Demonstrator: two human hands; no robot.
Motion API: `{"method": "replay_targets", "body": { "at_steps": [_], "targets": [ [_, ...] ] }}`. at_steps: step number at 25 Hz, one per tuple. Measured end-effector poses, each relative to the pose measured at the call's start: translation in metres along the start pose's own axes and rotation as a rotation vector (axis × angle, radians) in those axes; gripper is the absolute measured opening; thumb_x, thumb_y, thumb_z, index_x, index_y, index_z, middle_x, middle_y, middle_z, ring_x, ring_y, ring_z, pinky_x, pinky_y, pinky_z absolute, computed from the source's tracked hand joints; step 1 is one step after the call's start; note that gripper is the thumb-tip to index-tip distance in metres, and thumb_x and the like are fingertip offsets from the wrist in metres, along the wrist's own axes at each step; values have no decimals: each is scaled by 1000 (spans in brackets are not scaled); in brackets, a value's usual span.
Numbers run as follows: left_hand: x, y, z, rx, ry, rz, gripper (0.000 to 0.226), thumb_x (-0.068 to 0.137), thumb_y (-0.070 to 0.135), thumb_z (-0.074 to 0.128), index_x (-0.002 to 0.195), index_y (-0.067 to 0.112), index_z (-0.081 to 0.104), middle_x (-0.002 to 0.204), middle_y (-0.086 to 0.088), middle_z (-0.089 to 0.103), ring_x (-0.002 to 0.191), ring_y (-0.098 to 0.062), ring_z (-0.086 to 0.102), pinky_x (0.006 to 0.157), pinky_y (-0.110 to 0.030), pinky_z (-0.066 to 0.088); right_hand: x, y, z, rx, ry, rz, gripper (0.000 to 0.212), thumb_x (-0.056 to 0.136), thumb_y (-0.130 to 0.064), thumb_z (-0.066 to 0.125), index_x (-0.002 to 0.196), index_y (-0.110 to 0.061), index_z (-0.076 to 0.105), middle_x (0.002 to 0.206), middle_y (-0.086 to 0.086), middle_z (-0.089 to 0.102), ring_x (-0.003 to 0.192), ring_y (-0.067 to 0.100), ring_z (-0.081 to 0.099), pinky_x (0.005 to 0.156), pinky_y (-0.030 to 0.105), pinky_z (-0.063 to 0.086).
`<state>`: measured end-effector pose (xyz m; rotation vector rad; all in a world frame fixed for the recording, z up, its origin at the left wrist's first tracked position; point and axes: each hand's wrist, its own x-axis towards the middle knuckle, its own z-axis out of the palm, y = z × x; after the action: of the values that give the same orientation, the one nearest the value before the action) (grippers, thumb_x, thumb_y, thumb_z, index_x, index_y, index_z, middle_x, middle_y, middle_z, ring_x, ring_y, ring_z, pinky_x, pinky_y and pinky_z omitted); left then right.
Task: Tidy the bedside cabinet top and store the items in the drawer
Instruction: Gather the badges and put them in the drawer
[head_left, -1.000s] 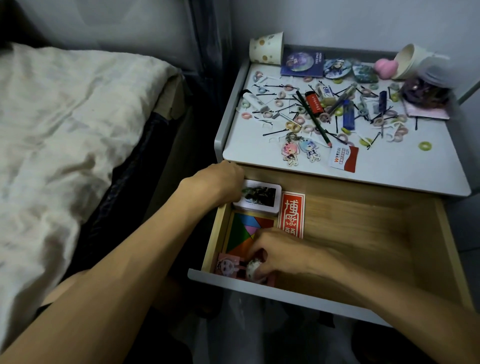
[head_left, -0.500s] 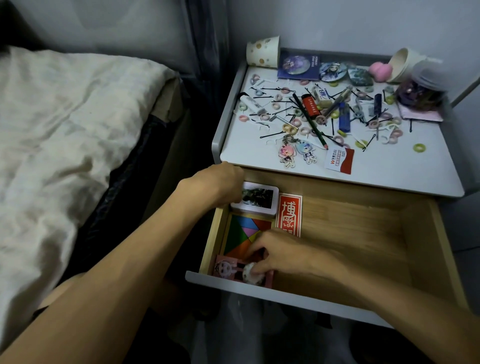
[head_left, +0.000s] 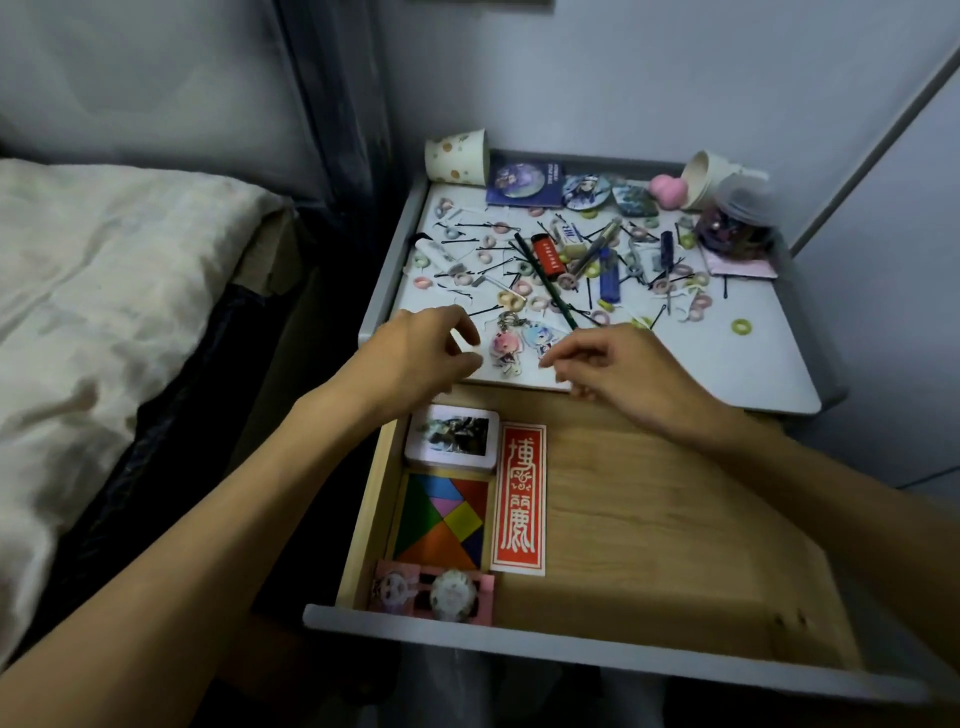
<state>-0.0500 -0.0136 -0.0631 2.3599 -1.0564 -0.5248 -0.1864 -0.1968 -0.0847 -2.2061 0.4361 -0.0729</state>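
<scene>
A bed (head_left: 104, 312) fills the left of a dim corner, and the cabinet top (head_left: 727, 374) beside it is crowded with small things. The open drawer (head_left: 649, 519) sits below it.

A second ago both your hands were down in the drawer: the left at the back corner by the card box (head_left: 452, 436), the right at the front on the pink card (head_left: 431, 592). Now both are out and up at the top's front edge. Your left hand (head_left: 415, 358) and right hand (head_left: 618, 369) are apart, one on each side of the keychains (head_left: 506, 349). Their fingers are loosely curled and, as far as you can see, hold nothing. The right fingertips are just beside the blue charm; I cannot tell if they touch it.

That last drop looks finished. The pink card lies flat at the drawer's front left, with the tangram (head_left: 441, 519) behind it, then the card box, and the red strip (head_left: 519, 499) alongside. The rest of the drawer floor is bare wood.

The keychains look like your next pick. Most of the job remains on top: hair ties, pins, a pencil (head_left: 545, 283), lighters, badges, cups and a jar.
</scene>
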Motion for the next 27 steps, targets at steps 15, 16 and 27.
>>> {"method": "replay_targets", "body": {
  "at_steps": [15,16,27],
  "targets": [
    [242,45,-2,-302,296,-285,60,87,37,63,137,12,39,127,-17,56,114,-36,54,79,-33,48,177,52,-139,-428,317,89,32,95,-5,53,126,-12,60,123,5,60,101,23,58,84,30,45],
    [255,42,2,-280,294,-297,63,86,39,63,137,15,34,129,-19,54,116,-38,52,80,-36,49,189,57,-146,-520,293,90,35,93,-4,53,126,-12,59,123,8,61,101,24,57,85,33,44],
    [308,24,25,-165,445,-467,78,82,45,73,140,15,30,134,-20,52,123,-40,47,103,-49,38,241,74,-156,-857,32,171,67,77,-31,79,135,-15,48,126,9,58,113,29,54,78,32,32]
  ]
}}
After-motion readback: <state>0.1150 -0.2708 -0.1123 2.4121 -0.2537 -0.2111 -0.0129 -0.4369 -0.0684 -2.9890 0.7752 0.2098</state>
